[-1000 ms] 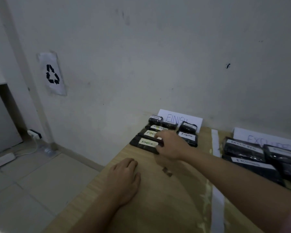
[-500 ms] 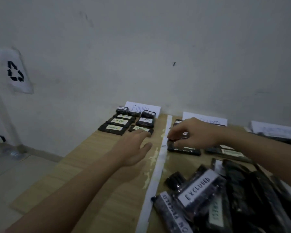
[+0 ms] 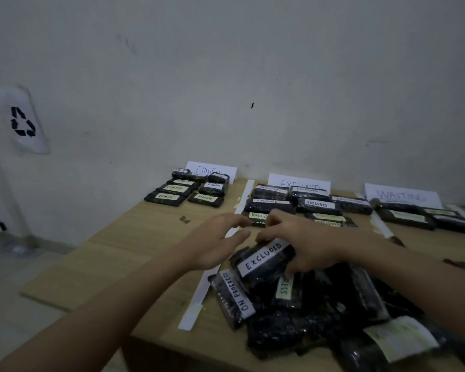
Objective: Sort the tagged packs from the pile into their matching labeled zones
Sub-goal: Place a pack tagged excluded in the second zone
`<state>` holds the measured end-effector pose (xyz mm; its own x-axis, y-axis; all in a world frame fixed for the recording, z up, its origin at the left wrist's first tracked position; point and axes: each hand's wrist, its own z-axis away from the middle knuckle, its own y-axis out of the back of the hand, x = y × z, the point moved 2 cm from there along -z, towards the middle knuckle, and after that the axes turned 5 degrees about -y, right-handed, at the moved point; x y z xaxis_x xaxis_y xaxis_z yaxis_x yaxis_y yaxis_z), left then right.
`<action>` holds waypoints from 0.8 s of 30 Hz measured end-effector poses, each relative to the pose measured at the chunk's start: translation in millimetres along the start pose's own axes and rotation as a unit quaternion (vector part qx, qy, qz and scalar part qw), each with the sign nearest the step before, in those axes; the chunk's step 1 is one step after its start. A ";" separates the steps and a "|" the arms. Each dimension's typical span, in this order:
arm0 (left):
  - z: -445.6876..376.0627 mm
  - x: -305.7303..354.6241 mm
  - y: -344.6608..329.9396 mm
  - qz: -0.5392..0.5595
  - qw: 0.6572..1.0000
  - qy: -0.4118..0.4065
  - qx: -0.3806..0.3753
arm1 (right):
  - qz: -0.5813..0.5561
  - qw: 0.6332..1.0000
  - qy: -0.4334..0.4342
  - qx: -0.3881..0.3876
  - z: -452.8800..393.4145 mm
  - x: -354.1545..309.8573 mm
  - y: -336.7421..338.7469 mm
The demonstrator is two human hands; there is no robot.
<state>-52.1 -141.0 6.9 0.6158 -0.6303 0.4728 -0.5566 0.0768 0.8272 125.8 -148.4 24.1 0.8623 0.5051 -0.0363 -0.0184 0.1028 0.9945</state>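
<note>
A pile of black packs point(image 3: 320, 307) lies at the near right of the wooden table point(image 3: 118, 253). On top sits a pack tagged EXCLUDED point(image 3: 263, 260); my right hand point(image 3: 304, 242) grips its far end. My left hand point(image 3: 215, 241) hovers open just left of it, fingers spread. Beside it lies a pack tagged ON PROGRESS point(image 3: 232, 296). At the back stand zone signs FINISH point(image 3: 212, 169), EXCLUDED point(image 3: 300, 182) and WAITING point(image 3: 401, 196), each with rows of matching packs in front.
White tape strips point(image 3: 199, 299) divide the table into zones. The table's left edge drops to a tiled floor point(image 3: 16, 277). A recycling sign point(image 3: 22, 122) hangs on the wall at left.
My right hand has come back from the EXCLUDED zone to the pile and taken hold of the EXCLUDED pack. My left hand moved right, toward the pile.
</note>
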 end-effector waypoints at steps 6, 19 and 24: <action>-3.4 7.5 10.1 0.288 0.951 0.073 0.087 | -0.007 0.944 0.023 0.330 30.0 9.6 4.9; -113.1 77.4 -21.8 0.388 0.913 0.014 0.121 | 0.015 0.895 -0.129 0.426 69.8 77.3 43.2; -168.5 105.5 -32.7 0.346 0.933 -0.035 0.090 | 0.017 0.902 -0.173 0.395 79.1 120.7 62.0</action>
<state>125.1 -79.9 80.8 0.0404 -0.5271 0.8489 -0.8964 0.3562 0.2638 268.8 -148.8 89.2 0.9767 0.1855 -0.1078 0.2013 -0.6191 0.7591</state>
